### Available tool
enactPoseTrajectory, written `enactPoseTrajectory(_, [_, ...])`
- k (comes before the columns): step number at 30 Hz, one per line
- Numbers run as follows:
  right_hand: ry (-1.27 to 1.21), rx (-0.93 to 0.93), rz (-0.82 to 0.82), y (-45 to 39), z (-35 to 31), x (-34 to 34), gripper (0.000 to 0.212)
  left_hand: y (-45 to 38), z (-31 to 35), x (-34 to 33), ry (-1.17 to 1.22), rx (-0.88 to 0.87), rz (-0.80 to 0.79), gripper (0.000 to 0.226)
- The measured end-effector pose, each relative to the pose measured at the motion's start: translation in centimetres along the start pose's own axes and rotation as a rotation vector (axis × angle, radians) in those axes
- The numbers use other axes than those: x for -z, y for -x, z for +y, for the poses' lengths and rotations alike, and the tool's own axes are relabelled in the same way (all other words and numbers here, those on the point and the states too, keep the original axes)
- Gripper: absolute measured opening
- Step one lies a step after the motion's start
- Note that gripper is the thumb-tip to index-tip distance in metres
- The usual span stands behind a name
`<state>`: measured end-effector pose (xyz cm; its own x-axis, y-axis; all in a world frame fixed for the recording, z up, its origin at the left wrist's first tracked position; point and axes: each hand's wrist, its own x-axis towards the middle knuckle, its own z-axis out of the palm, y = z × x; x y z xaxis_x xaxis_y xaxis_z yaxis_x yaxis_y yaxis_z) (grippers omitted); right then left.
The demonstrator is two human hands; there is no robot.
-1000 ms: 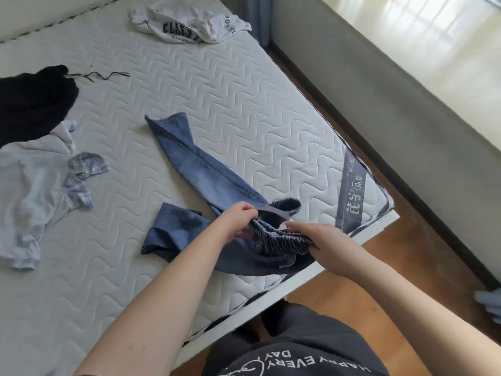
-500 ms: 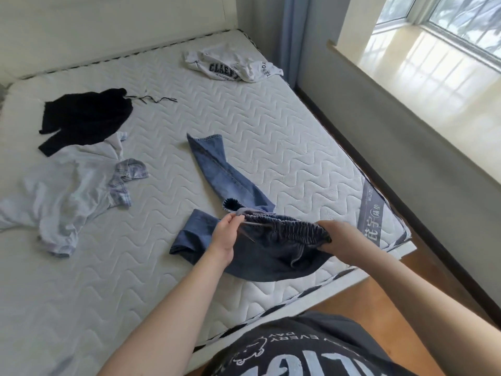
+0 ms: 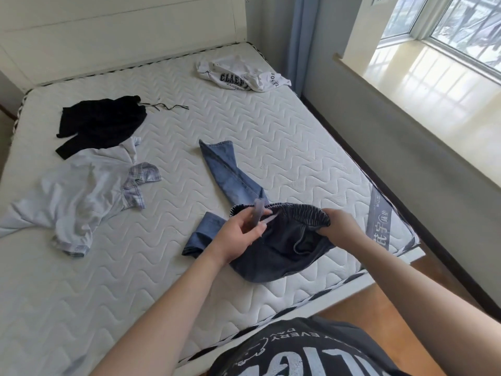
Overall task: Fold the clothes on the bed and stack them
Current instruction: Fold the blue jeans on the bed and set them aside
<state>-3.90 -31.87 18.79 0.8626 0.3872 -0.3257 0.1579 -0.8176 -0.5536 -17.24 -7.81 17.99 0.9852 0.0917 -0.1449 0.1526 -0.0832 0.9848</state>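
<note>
While the jeans (image 3: 273, 248) lie on the mattress (image 3: 284, 147), left hand (image 3: 240, 234) and right hand (image 3: 343, 226) grip their waistband.

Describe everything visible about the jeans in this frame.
The jeans are blue denim with a gathered elastic waistband. They lie crumpled near the mattress foot edge, one leg stretched toward the headboard, the other bent leftward. The left hand and right hand grip the waistband, lifting it slightly.
</note>
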Motion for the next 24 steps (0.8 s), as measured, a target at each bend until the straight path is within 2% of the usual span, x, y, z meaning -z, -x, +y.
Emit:
enactPoseTrajectory(2, [-0.016, -0.004, 0.02, -0.3, 0.0, 0.1, 0.011, 0.8, -0.3, 0.2, -0.162, -0.02, -0.057, 0.018])
enactPoseTrajectory(4, [-0.021, -0.01, 0.036, -0.6, 0.1, 0.1, 0.012, 1.4, -1.0, 0.3, -0.379, -0.065, -0.182, 0.021])
enactPoseTrajectory(8, [-0.042, -0.021, 0.067, -1.1, 0.2, 0.0, 0.015, 1.8, -3.3, -0.7, -1.141, -0.23, -0.485, 0.039])
enactPoseTrajectory(9, [-0.052, -0.016, 0.073, -1.2, 0.2, 0.0, 0.017, 1.9, -4.0, -1.1, -1.294, -0.238, -0.533, 0.042])
enactPoseTrajectory(11, [-0.082, -0.007, 0.085, -1.2, 0.3, -0.2, 0.018, 2.4, -5.6, -1.7, -1.453, -0.201, -0.622, 0.045])
enactPoseTrajectory(15, [-0.121, -0.013, 0.096, -1.2, 0.4, -0.7, 0.024, 2.9, -8.9, -1.8, -1.578, -0.109, -0.738, 0.047])
enactPoseTrajectory(19, [-0.122, -0.01, 0.089, -1.2, 0.5, -1.1, 0.025, 1.7, -9.6, -1.5, -1.456, 0.107, -0.776, 0.068])
enactPoseTrajectory(24, [-0.128, 0.005, 0.097, -1.1, 0.6, -1.5, 0.028, 0.4, -9.3, -1.9, -1.489, 0.163, -0.885, 0.082])
